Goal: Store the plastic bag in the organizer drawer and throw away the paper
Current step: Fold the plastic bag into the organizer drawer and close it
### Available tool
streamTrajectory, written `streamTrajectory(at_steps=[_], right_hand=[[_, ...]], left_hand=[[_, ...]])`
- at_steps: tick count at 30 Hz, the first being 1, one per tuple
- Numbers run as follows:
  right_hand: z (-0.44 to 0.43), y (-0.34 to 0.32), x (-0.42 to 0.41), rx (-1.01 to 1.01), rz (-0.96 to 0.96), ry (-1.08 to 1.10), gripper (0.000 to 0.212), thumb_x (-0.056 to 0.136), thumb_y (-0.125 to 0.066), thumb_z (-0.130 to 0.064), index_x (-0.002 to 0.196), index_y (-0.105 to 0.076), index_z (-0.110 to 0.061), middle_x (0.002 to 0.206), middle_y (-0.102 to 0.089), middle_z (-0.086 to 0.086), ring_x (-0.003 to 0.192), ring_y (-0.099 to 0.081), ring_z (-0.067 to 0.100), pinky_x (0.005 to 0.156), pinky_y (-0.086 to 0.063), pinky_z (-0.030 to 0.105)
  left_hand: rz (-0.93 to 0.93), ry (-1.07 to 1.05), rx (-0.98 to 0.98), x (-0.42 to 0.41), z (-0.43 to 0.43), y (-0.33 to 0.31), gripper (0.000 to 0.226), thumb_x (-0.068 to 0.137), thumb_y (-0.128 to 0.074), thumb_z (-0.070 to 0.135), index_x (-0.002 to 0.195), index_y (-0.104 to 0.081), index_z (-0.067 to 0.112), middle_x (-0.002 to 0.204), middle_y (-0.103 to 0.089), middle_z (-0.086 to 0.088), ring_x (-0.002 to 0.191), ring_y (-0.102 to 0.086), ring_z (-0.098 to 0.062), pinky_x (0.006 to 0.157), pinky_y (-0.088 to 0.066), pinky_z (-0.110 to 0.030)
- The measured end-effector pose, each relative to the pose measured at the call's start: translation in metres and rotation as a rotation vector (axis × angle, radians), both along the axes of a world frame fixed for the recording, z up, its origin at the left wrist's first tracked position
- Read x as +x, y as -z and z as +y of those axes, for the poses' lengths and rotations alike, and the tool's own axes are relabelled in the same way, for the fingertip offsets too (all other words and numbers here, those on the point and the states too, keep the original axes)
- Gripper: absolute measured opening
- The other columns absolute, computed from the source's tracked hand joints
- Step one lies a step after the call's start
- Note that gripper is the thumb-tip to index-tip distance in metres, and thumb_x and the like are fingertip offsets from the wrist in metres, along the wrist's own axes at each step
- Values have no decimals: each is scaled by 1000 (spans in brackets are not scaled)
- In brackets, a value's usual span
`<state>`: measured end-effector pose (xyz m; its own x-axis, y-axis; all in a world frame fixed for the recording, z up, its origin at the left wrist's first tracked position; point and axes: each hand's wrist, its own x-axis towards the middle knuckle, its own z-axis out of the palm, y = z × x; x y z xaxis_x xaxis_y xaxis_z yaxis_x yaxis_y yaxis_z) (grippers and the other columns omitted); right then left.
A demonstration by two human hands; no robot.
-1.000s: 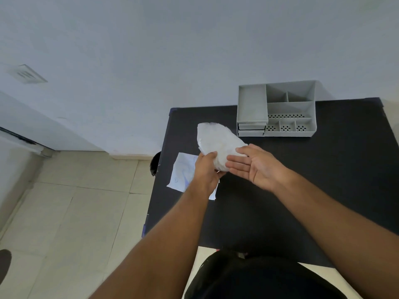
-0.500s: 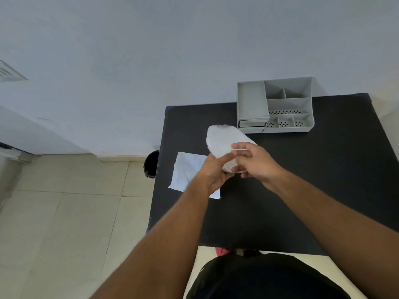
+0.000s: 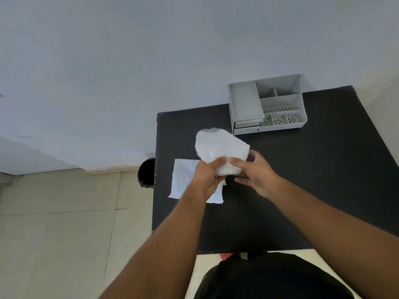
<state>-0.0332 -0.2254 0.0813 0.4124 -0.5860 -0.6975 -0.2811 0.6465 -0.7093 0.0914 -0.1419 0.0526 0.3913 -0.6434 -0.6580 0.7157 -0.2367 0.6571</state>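
A crumpled white plastic bag (image 3: 218, 147) is held up above the black table (image 3: 302, 180). My left hand (image 3: 208, 176) grips its lower end, and my right hand (image 3: 253, 173) pinches the same end from the right with thumb and fingers. A white sheet of paper (image 3: 183, 180) lies flat on the table under my left hand, partly hidden by it. The grey organizer (image 3: 267, 104) stands at the table's far edge; its small drawers (image 3: 247, 126) at the front left look pushed in.
A black bin (image 3: 146, 172) stands on the tiled floor just left of the table's far left corner. A pale wall runs behind the table. My dark-clothed lap is at the bottom edge.
My right hand slid off the top of the bag to its lower right end and now pinches it. The bag opened out a little. The camera view shifted slightly.
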Motion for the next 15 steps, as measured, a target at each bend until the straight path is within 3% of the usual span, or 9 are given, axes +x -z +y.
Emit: streamTrajectory(at_steps=[4, 11, 15], right_hand=[[0, 3, 5, -38, -66, 83, 41, 87, -75, -7, 124, -60, -16, 117, -68, 5, 100, -68, 22, 68, -59, 32], [-18, 9, 4, -190, -30, 136, 35, 86, -76, -8, 107, -60, -31, 112, -68, -1, 100, -69, 22, 68, -60, 35], [-32, 14, 4, -197, -52, 90, 35, 85, -78, -10, 113, -63, -26, 112, -71, -1, 99, -70, 19, 68, -62, 33]], left_hand=[[-66, 90, 25, 4, -1, 7, 49, 84, -78, 13, 129, -59, 15, 122, -69, -10, 111, -67, -30, 78, -60, -36], [-161, 132, 34, 7, -18, 7, 57, 80, -84, 22, 130, -57, 22, 121, -69, -3, 109, -67, -27, 90, -58, -46], [-187, 115, 79, -1, -31, 8, 50, 77, -86, 25, 119, -61, 26, 115, -72, 0, 107, -68, -27, 93, -56, -49]])
